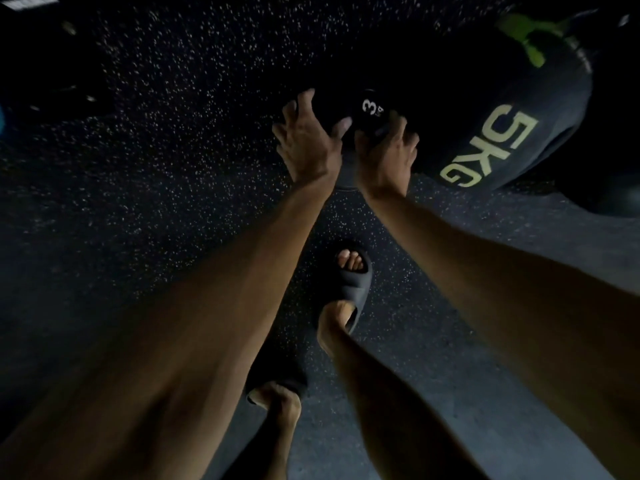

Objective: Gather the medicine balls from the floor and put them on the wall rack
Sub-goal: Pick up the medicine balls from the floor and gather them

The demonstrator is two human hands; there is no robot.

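Note:
A small black medicine ball marked "3" sits low over the dark speckled floor, between both of my hands. My left hand curls round its left side with fingers spread on it. My right hand grips its lower right side. Just right of it lies a large black medicine ball with yellow "5KG" lettering and a green mark on top. The scene is very dim and the small ball's outline is hard to see.
The black rubber floor with white flecks stretches left and ahead. My feet in black slides stand below the hands. Dark shapes lie at the far left and the right edge.

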